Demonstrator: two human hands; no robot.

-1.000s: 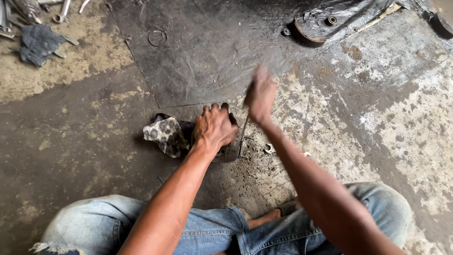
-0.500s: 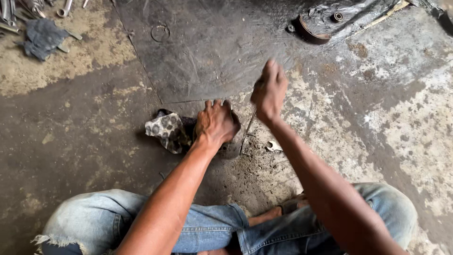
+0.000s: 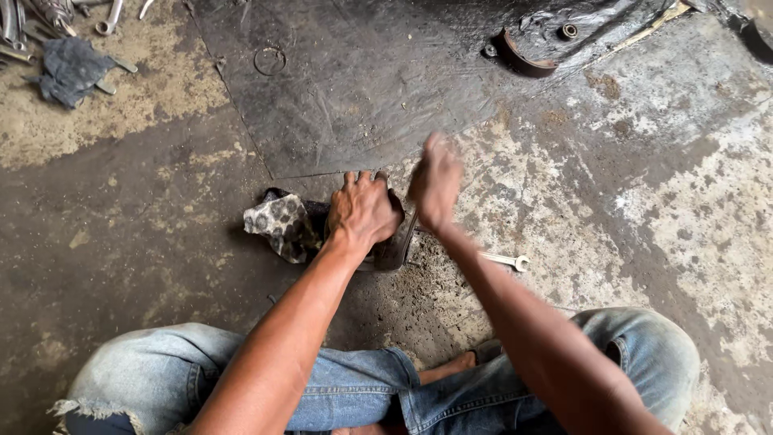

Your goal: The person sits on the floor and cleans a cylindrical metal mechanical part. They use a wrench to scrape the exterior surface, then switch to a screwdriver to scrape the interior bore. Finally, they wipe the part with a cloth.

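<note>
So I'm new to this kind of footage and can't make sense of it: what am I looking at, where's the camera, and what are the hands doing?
The camera sits on a person's head, looking down at their own arms and jeans as they sit on a dirty workshop floor. The left hand presses down on a dark curved metal part beside a spotted rag. The right hand is blurred in motion; what it grips is unclear. A wrench lies nearby, with more tools in the far corner.

Left hand (image 3: 364,211) clenched low, right hand (image 3: 436,182) raised, blurred.
</note>
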